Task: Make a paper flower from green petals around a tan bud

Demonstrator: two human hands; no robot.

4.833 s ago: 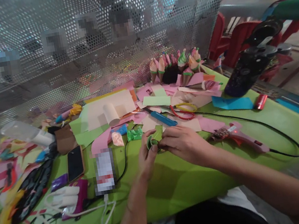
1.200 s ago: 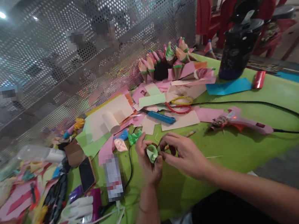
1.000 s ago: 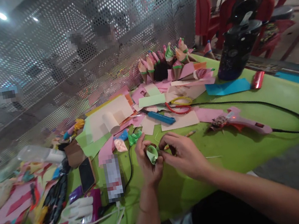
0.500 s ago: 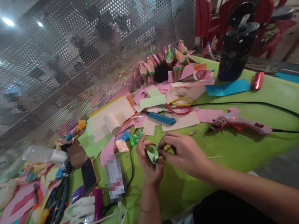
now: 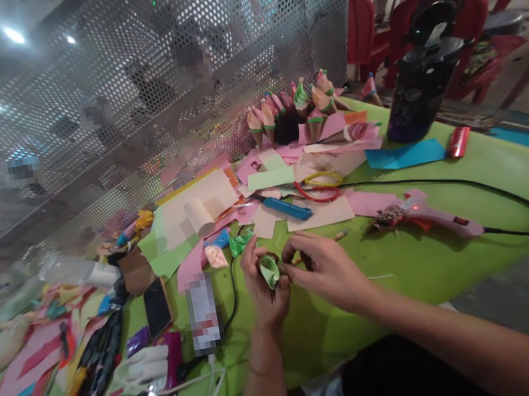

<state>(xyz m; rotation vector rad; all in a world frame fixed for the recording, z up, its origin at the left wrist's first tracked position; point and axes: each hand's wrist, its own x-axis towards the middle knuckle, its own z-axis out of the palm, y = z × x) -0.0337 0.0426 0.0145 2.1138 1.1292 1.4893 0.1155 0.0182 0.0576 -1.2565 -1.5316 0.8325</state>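
In the head view my left hand [image 5: 268, 302] is wrapped round a small brown paper cone with curled light green paper [image 5: 270, 271] in its mouth. The cone's opening faces up towards me. My right hand [image 5: 327, 272] has thumb and forefinger pinched together at the right side of the cone's rim; what lies between the fingertips is mostly hidden. Just beyond the hands are a crumpled green wrapper [image 5: 240, 243] and a pale pink folded piece [image 5: 215, 256]. A thin pencil-like stick shows partly behind my right fingers.
A pink glue gun [image 5: 442, 215] with a black cord lies at right. A blue cutter [image 5: 287, 208], scissors [image 5: 325, 181] and paper sheets [image 5: 199, 205] lie ahead. Finished paper cones [image 5: 301, 100] stand behind. A black tumbler [image 5: 422, 90] is far right; phones, cables and a bottle [image 5: 79, 273] are left.
Both hands stay in nearly the same place round the cone. The right fingertips and the curled green paper have shifted very slightly.
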